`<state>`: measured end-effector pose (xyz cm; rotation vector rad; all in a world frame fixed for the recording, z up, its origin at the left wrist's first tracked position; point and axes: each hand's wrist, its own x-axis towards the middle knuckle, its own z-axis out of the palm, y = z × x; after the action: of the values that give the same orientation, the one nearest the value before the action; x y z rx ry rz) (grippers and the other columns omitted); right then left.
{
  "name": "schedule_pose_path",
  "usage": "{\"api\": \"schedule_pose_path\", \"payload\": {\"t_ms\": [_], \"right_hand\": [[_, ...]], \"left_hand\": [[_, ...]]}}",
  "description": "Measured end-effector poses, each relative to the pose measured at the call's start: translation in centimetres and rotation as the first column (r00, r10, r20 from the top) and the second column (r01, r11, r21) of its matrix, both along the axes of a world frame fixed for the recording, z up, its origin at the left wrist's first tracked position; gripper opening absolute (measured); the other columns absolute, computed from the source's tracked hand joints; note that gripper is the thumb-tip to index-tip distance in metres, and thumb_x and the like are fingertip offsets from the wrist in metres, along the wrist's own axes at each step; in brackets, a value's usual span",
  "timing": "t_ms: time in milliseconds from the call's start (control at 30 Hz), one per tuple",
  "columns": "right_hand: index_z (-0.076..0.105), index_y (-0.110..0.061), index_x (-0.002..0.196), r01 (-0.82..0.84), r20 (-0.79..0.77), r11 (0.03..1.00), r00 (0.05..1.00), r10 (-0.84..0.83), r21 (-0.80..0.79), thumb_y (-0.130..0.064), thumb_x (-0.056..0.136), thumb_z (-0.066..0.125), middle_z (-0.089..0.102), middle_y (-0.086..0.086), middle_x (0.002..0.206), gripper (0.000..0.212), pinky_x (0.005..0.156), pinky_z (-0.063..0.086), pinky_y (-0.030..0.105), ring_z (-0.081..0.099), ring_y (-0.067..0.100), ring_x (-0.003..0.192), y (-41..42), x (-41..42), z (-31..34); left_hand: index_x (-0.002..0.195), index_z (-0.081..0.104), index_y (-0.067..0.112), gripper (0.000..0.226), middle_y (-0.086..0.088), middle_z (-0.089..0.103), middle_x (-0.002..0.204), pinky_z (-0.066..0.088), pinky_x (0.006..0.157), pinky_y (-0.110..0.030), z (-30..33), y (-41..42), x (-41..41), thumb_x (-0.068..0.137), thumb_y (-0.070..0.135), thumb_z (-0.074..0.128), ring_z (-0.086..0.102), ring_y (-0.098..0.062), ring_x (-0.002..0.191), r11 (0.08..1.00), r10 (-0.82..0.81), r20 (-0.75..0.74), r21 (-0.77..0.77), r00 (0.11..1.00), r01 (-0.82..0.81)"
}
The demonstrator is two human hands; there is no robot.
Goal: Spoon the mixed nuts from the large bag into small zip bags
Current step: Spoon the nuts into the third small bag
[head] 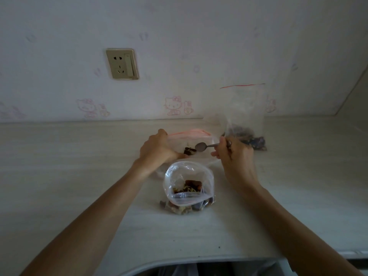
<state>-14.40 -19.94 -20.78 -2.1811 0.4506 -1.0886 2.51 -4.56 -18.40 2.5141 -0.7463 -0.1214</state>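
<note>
My left hand [157, 149] grips the left rim of a small zip bag [207, 140] with a pink seal, holding its mouth wide; a few dark nuts [189, 150] lie inside. My right hand [233, 154] pinches the handle of a metal spoon [201, 146], whose bowl sits inside that bag's mouth and looks nearly empty. An open clear bag [188, 188] of mixed nuts stands nearer to me, just below both hands. A taller zip bag [244, 116] with a red seal stands upright at the back right, holding dark nuts at its bottom.
All bags stand on a pale wooden counter [79, 176] against a wallpapered wall with a power socket [122, 64]. The counter's front edge [179, 259] curves close to me. A side wall rises at the far right.
</note>
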Motion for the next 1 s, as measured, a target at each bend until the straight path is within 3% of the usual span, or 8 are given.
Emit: {"api": "schedule_pose_path", "payload": {"t_ms": [133,267,400,467,633,800,900,1000], "right_hand": [[0.063,-0.005,0.081,-0.010,-0.049,1.000,0.999,0.011,0.004,-0.032,0.105,0.042,0.074,0.000,0.072,0.041,0.057,0.058,0.044,0.070,-0.007,0.071,0.1,-0.4,-0.4],[0.068,-0.004,0.082,-0.018,-0.096,1.000,0.995,0.020,0.019,-0.039,0.103,0.037,0.074,-0.003,0.073,0.051,0.063,0.056,0.037,0.068,-0.012,0.072,0.5,-0.5,-0.6],[0.068,0.002,0.085,-0.048,-0.170,0.998,0.984,0.055,0.043,-0.036,0.106,0.040,0.073,0.014,0.080,0.051,0.066,0.055,0.049,0.070,0.026,0.074,0.3,-0.5,-0.8],[0.067,0.003,0.086,-0.064,-0.199,0.996,0.977,0.076,0.065,-0.036,0.107,0.041,0.071,0.019,0.081,0.052,0.064,0.053,0.049,0.066,0.034,0.073,0.4,-0.5,-0.8],[0.064,0.005,0.077,-0.096,-0.249,0.986,0.960,0.128,0.138,-0.030,0.107,0.045,0.060,0.010,0.064,0.050,0.052,0.036,0.032,0.049,0.022,0.055,0.7,-0.6,-0.6],[0.065,0.001,0.082,-0.109,-0.268,0.955,0.945,0.185,0.274,-0.026,0.107,0.045,0.062,0.012,0.072,0.042,0.057,0.041,0.029,0.051,0.017,0.063,0.7,-0.4,-0.6],[0.057,-0.005,0.073,-0.069,-0.267,0.955,0.952,0.149,0.287,-0.027,0.108,0.044,0.055,0.003,0.068,0.043,0.057,0.038,0.025,0.048,0.014,0.062,0.9,0.0,-0.5],[0.052,-0.013,0.067,-0.044,-0.234,0.943,0.964,0.127,0.331,-0.025,0.108,0.042,0.052,0.000,0.064,0.044,0.051,0.036,0.017,0.046,0.012,0.059,0.9,0.5,-0.6]], "left_hand": [[0.086,0.065,0.020,0.071,0.011,0.067,0.076,0.042,0.050,-0.022,0.5,-0.3,0.5,0.047,0.074,0.090,0.062,-0.005,0.066,0.997,0.029,-0.098,0.076,0.995,-0.021],[0.081,0.065,0.017,0.056,0.004,0.068,0.077,0.042,0.049,-0.023,1.0,-0.6,0.6,0.055,0.055,0.096,0.066,-0.011,0.069,0.991,0.072,-0.206,0.122,0.976,-0.047],[0.089,0.068,0.014,0.043,-0.001,0.072,0.088,0.053,0.059,-0.026,1.3,-0.3,0.5,0.062,0.034,0.096,0.070,-0.015,0.077,0.997,0.057,-0.283,0.068,0.957,-0.039],[0.094,0.072,0.013,0.043,-0.004,0.075,0.090,0.062,0.070,-0.031,1.6,-0.1,0.5,0.061,0.025,0.097,0.073,-0.019,0.081,0.999,0.047,-0.340,-0.005,0.939,-0.052],[0.095,0.073,0.011,0.042,-0.003,0.079,0.083,0.058,0.065,-0.026,1.8,-0.1,0.3,0.062,0.017,0.099,0.075,-0.017,0.079,0.976,0.005,-0.457,-0.193,0.890,-0.105],[0.090,0.076,0.011,0.034,-0.002,0.079,0.073,0.055,0.055,-0.022,1.3,-0.4,0.1,0.064,0.012,0.097,0.076,-0.018,0.069,0.955,-0.008,-0.534,-0.255,0.845,-0.153],[0.097,0.078,0.007,0.040,-0.006,0.080,0.085,0.060,0.069,-0.030,1.1,-0.3,-0.1,0.062,0.009,0.097,0.077,-0.022,0.081,0.943,-0.057,-0.566,-0.302,0.823,-0.142],[0.104,0.077,0.007,0.047,-0.008,0.081,0.091,0.061,0.071,-0.031,1.1,-0.1,-0.3,0.063,0.010,0.098,0.078,-0.023,0.085,0.943,-0.084,-0.599,-0.307,0.796,-0.131]]}}
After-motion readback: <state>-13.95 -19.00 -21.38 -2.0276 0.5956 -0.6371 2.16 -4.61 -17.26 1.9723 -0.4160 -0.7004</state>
